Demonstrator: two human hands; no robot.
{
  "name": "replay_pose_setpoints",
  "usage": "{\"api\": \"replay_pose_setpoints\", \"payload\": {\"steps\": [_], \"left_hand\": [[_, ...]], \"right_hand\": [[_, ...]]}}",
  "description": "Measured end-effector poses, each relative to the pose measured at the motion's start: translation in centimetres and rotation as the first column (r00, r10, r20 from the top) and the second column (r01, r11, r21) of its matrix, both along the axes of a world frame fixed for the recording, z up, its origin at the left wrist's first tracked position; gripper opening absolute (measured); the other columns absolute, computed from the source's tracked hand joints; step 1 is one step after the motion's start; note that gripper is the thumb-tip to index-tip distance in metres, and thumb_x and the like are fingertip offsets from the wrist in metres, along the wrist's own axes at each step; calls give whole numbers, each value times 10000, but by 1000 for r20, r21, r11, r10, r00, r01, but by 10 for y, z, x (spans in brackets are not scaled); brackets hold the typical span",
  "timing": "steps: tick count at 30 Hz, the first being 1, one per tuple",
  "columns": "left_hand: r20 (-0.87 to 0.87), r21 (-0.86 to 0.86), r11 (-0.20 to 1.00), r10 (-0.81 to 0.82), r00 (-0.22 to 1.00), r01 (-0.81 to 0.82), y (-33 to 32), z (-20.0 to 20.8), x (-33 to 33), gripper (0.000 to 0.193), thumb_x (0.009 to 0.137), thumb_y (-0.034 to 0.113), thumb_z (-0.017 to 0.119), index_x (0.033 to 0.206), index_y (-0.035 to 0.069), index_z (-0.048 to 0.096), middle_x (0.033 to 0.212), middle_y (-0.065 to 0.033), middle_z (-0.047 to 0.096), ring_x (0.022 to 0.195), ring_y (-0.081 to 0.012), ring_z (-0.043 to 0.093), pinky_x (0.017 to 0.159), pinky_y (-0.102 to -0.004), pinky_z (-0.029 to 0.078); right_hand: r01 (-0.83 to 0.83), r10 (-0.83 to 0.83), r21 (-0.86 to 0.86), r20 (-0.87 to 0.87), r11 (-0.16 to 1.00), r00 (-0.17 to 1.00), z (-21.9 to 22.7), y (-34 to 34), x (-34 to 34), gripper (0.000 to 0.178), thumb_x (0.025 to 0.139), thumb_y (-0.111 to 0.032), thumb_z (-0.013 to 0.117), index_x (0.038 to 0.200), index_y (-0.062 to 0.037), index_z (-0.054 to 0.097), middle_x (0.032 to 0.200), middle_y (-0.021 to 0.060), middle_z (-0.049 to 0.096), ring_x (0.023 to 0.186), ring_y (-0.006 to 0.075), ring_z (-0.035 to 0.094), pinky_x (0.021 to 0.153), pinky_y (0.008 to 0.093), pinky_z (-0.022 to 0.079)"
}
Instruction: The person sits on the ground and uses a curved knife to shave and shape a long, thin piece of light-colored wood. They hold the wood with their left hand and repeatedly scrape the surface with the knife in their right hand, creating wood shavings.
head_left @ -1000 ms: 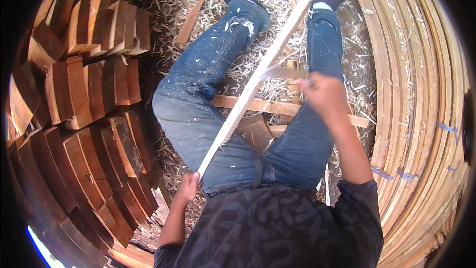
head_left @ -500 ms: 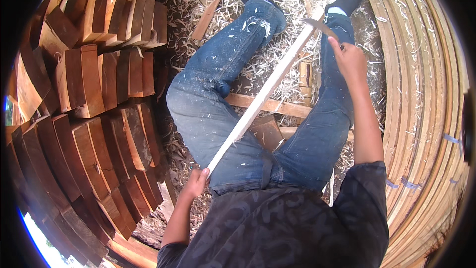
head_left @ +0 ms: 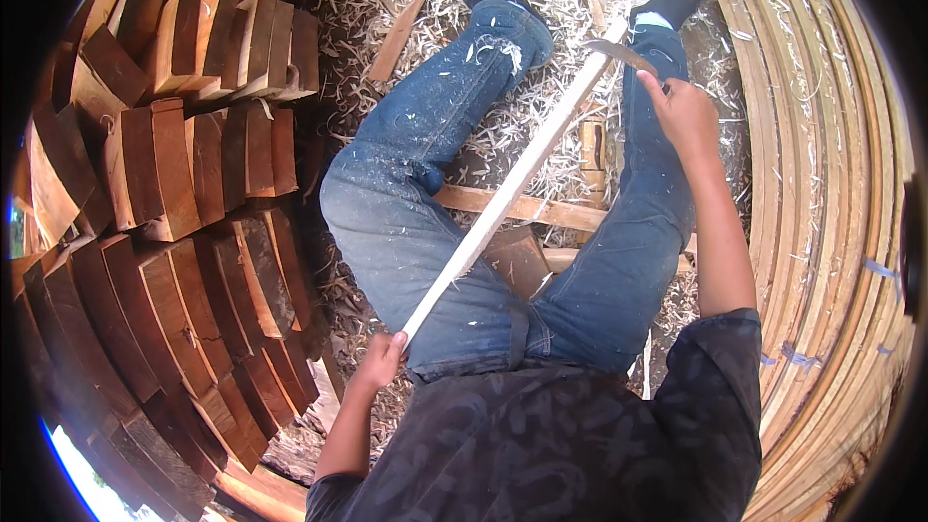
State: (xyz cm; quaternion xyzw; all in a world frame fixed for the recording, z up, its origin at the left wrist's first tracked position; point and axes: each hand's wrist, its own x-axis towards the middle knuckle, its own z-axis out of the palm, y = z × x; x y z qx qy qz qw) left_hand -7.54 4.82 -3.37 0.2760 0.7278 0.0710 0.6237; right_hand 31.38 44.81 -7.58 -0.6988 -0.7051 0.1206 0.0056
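Observation:
A long, pale, peeled wooden stick (head_left: 517, 179) runs slantwise from my left hip across my lap toward my right foot. My left hand (head_left: 384, 358) is closed around its near end. In my right hand (head_left: 684, 116) is a knife with a curved blade (head_left: 622, 54), its handle mostly hidden by my fingers. The blade lies across the far part of the stick, apparently touching it, with its tip pointing left. My right thumb is stretched along the back of the blade.
Stacked reddish-brown boards (head_left: 174, 169) rise on the left. Long thin wooden strips (head_left: 788, 184), tied with bluish bands, lie along the right. Pale shavings (head_left: 541, 87) cover the ground around my legs. A wooden crosspiece (head_left: 522, 205) and a short block (head_left: 517, 256) lie between my thighs.
Very little differs. My right forearm and elbow have shifted slightly outward to the right, while the blade stays on nearly the same spot of the stick. My left hand keeps its hold.

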Motion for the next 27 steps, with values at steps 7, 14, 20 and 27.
{"api": "replay_pose_setpoints", "payload": {"steps": [7, 14, 20, 27], "left_hand": [[-232, 231, 959, -112, 966, 166, -12, 0, 15, 460, 923, 333, 453, 629, -18, 493, 521, -184, 455, 445, -312, 466, 471, -421, 369], [-617, 202, 897, -195, 762, 393, -18, 6, 46, 378, 861, 354, 558, 690, 26, 481, 531, -202, 516, 528, -407, 560, 485, -457, 424], [-584, 297, 870, -160, 796, 393, -22, 3, 44, 350, 831, 321, 599, 682, 30, 473, 514, -182, 513, 467, -378, 542, 453, -440, 422], [-572, 361, 872, -74, 817, 331, -23, -2, 47, 344, 834, 322, 606, 693, 30, 489, 506, -181, 513, 463, -376, 542, 453, -442, 425]], "right_hand": [[-246, 198, -169, -259, 954, 945, 30, -86, -48, 664, 816, -650, 492, 628, -25, 613, 507, 159, 555, 511, 329, 595, 509, 411, 480], [-373, 295, -101, -440, 922, 848, 30, -165, -82, 538, 768, -525, 638, 578, -32, 531, 489, 115, 507, 461, 300, 544, 455, 369, 438], [-428, 381, -24, -416, 903, 826, 34, -171, -93, 525, 782, -505, 632, 572, -34, 532, 500, 106, 525, 464, 282, 560, 446, 359, 441], [-508, 510, 55, -163, 860, 845, 26, -139, -90, 568, 793, -566, 582, 540, -63, 517, 508, 91, 539, 446, 243, 566, 417, 344, 442]]}}
